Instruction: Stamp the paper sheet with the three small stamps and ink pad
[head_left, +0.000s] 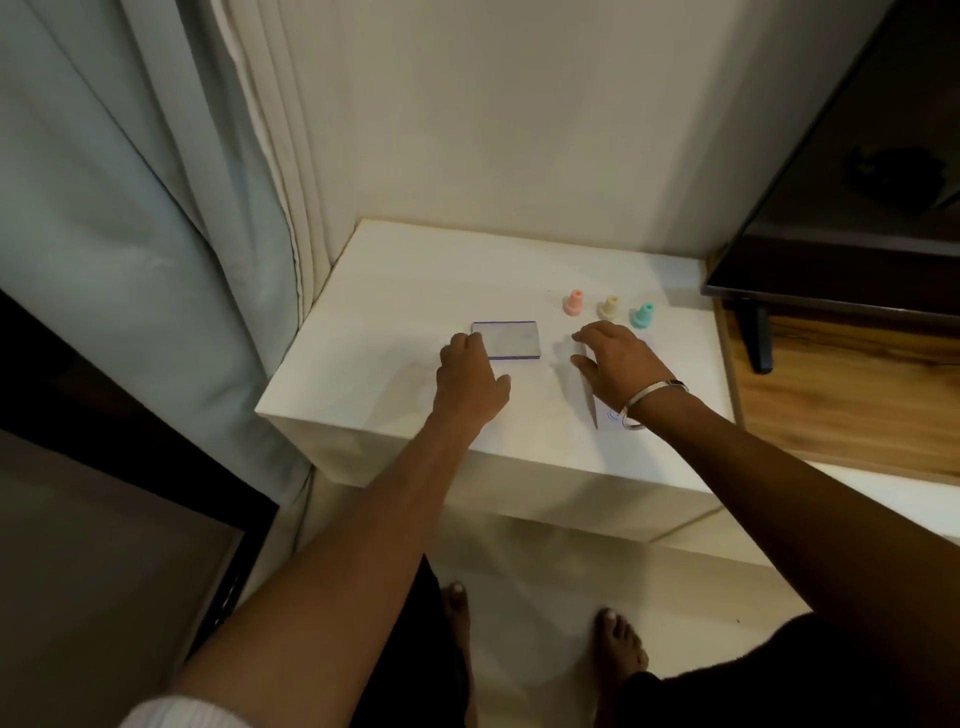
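White desk (363, 374), my left hand (470, 382) w/ fingers on near-left corner of ink pad (511, 340), right hand (615, 364) spread flat on paper sheet (605, 415), hands apart, pink stamp (574, 302), beige stamp (609, 308), teal stamp (643, 316) in far row.

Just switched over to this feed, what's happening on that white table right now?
A person stands at the white table with both hands down on it. The left hand touches the near-left corner of the closed ink pad. The right hand lies flat on the paper sheet, which looks blank where it shows. The pink stamp, beige stamp and teal stamp stand upright in a row behind the right hand, untouched. No stamping has begun.
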